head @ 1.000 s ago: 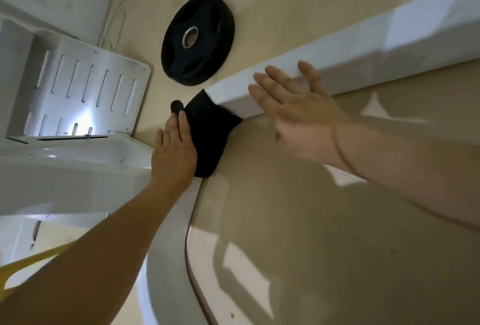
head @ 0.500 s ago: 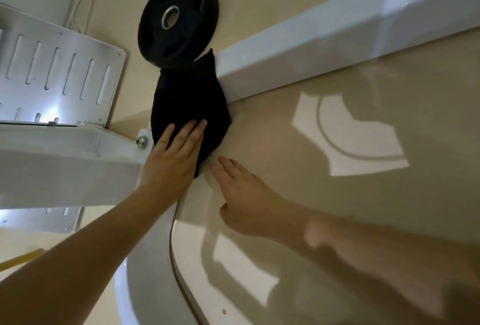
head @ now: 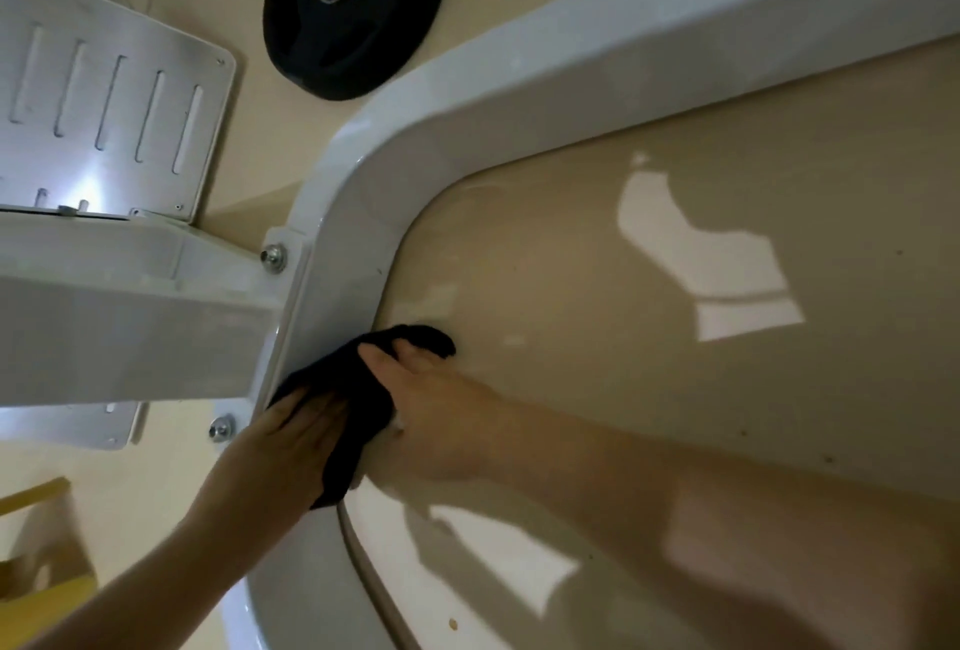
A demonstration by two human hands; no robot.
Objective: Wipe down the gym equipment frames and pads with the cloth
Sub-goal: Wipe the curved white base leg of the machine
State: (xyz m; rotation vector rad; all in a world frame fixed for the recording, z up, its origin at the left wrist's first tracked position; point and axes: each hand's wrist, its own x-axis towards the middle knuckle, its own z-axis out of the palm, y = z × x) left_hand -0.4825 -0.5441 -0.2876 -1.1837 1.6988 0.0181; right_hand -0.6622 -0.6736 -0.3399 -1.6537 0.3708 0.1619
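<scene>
A black cloth (head: 358, 394) lies draped over the inner edge of the white curved machine frame (head: 363, 192), just below the bend. My left hand (head: 283, 452) presses flat on the cloth's left side, fingers straight. My right hand (head: 436, 405) lies on the cloth's right side where the frame meets the beige floor, its fingertips on the fabric; whether they pinch it is unclear. Part of the cloth is hidden under both hands.
A black weight plate (head: 353, 4) lies on the floor beyond the frame. A white cross beam (head: 130, 311) bolts onto the frame from the left, with a slotted metal plate (head: 109, 103) behind it. Something yellow (head: 47, 597) shows at the lower left.
The cloth has slid from the frame's far corner near the weight plate down along the curve toward me. My right hand left the top bar and came onto the cloth beside my left hand.
</scene>
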